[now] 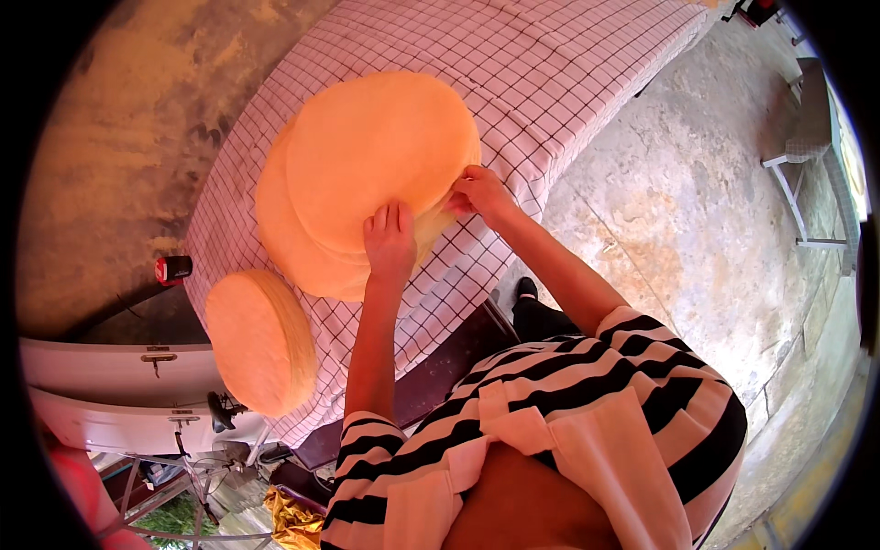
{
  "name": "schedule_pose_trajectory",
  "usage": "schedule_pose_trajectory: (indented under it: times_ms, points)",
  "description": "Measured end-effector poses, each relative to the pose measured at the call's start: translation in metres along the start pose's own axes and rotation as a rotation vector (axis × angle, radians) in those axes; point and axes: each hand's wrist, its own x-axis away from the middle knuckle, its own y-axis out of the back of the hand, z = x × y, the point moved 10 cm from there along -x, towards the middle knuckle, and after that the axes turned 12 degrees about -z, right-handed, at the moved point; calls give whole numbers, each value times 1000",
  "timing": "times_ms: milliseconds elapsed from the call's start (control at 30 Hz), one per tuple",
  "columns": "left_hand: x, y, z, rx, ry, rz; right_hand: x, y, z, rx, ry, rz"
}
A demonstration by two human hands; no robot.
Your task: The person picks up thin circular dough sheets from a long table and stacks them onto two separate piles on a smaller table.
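Both hands at near rim of pile, approx. side by side

Pile of flat, yellow-orange rounds lies on the checked cloth. Its top round sits off-centre; lower rounds show past it on the pile's L & near sides. The person works at the pile's near side, both bare forearms reaching up to it.

L hand: on the pile's near rim, back of hand up, fingers bent & slightly apart w/ tips on the top round. Thumb hidden, so can't tell if anything's gripped. R hand: at the pile's R rim, close to the L but not touching it; fingers curled & bunched tog. w/ tips at the edge of the rounds. Bit blurred there, so can't tell if they're clamped on an edge.

Small stack, same colour, approx. round: just beside the pile, near-L, by the cloth's edge. Its thick side faces R.

Around the pile: red-&-black item to its L, past the cloth; dark bench on its near side, partly behind the striped shirt; concrete floor to its R, w/ another table well apart. White panels, bike saddle & gold fabric: near-L of pile, beyond small stack.
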Motion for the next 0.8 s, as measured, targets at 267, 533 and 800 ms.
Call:
schedule_pose_trajectory:
  times_ms: [267, 533, 800]
  points:
    - [-14, 6, 25, -2, 4, 10, 19, -11, 29, -155, 67, 59]
    - [-81, 64, 43, -131, -82, -198, 3, 39, 5, -278, 26, -175]
    - [6, -13, 12, 3, -24, 54, 4, 19, -6, -232, -52, -72]
